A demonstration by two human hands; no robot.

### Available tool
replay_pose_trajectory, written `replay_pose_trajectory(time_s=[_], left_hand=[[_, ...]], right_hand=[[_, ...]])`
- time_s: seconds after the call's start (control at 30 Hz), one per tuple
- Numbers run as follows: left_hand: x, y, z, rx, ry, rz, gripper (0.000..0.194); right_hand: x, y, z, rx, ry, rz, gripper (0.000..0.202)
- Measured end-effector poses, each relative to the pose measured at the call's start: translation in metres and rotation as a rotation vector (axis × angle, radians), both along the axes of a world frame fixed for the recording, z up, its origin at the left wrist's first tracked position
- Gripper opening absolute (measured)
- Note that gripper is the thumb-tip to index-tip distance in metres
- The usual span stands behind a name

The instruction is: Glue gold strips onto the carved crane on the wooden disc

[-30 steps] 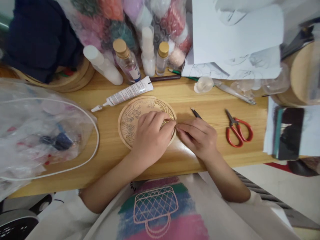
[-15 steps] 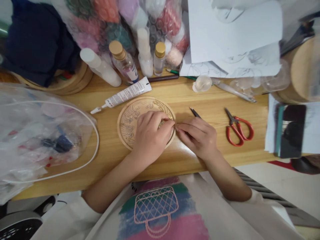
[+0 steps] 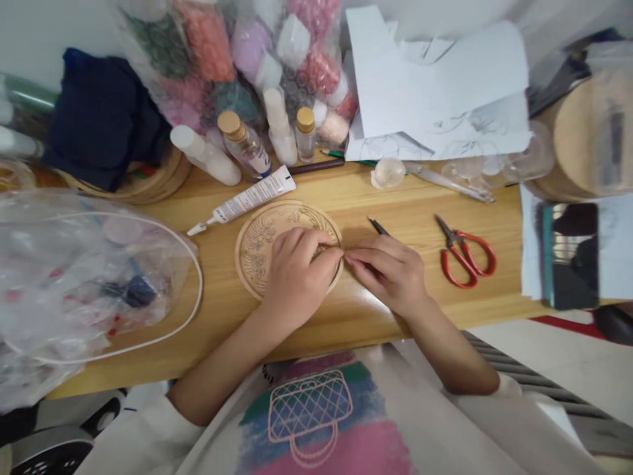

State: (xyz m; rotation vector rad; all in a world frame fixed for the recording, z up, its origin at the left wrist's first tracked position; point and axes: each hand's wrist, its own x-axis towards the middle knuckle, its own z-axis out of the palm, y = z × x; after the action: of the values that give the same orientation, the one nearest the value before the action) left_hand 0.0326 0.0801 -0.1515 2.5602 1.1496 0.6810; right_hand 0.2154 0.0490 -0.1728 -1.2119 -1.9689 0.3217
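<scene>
A round, pale wooden plaque [image 3: 253, 264] with an engraved wave-like pattern lies on the table. My left hand [image 3: 298, 280] rests over its right half, thumb and forefinger pinched together close to the right rim. Just beyond that rim, my right hand [image 3: 388, 272] is closed too, its fingertips meeting those of the left. Whatever the fingertips hold is too small to make out. A dark, pointed tool tip [image 3: 378, 226] sticks out past the right hand's knuckles; I cannot tell whether it is held or lying there. Some gold-coloured detail shows beneath the left fingers.
Red-handled scissors [image 3: 467, 254] lie to the right, before a dark phone [image 3: 573, 257]. A white glue tube [image 3: 250, 198] lies behind the plaque, near small bottles [image 3: 246, 145]. Plastic bags [image 3: 89, 284] and a white cable [image 3: 195, 303] occupy the left. Papers [image 3: 440, 92] lie behind.
The camera view has shifted slightly, showing more of the back of the table. Both hands keep almost the same pinched pose at the plaque's right rim.
</scene>
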Motion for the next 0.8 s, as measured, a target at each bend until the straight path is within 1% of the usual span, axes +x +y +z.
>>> replay_pose_trajectory(time_s=[0.13, 0.23, 0.27, 0.3, 0.33, 0.4, 0.43, 0.47, 0.53, 0.63, 0.7, 0.8], left_hand=[[0.001, -0.001, 0.011, 0.009, 0.03, -0.019, 0.014], [0.002, -0.001, 0.02, 0.033, 0.031, -0.034, 0.014], [0.002, -0.001, 0.024, 0.041, 0.028, -0.039, 0.015], [0.002, -0.001, 0.027, 0.045, 0.028, -0.045, 0.016], [0.002, -0.002, 0.03, 0.051, 0.029, -0.049, 0.016], [0.001, -0.002, 0.036, 0.077, 0.029, -0.051, 0.016], [0.002, -0.002, 0.039, 0.091, 0.027, -0.053, 0.016], [0.002, -0.002, 0.042, 0.101, 0.02, -0.055, 0.016], [0.004, -0.002, 0.049, 0.083, -0.006, -0.063, 0.015], [0.008, -0.001, 0.058, -0.025, -0.087, -0.08, 0.012], [0.01, 0.001, 0.065, -0.11, -0.177, -0.093, 0.009], [0.012, 0.003, 0.076, -0.271, -0.319, -0.097, 0.007]], right_hand=[[0.0, -0.002, 0.011, -0.055, 0.049, -0.018, 0.009], [0.008, -0.007, 0.023, -0.098, 0.07, -0.057, 0.009], [0.014, -0.011, 0.026, -0.111, 0.061, -0.111, 0.008], [0.022, -0.015, 0.029, -0.12, 0.037, -0.194, 0.008], [0.031, -0.021, 0.03, -0.141, -0.012, -0.307, 0.008], [0.053, -0.034, 0.03, -0.184, -0.183, -0.599, 0.012], [0.065, -0.041, 0.029, -0.215, -0.29, -0.692, 0.014], [0.076, -0.048, 0.027, -0.252, -0.382, -0.746, 0.017], [0.093, -0.058, 0.023, -0.325, -0.459, -0.759, 0.025], [0.107, -0.063, 0.018, -0.386, -0.467, -0.668, 0.032], [0.109, -0.06, 0.019, -0.434, -0.472, -0.653, 0.031], [0.107, -0.05, 0.023, -0.544, -0.452, -0.709, 0.021]])
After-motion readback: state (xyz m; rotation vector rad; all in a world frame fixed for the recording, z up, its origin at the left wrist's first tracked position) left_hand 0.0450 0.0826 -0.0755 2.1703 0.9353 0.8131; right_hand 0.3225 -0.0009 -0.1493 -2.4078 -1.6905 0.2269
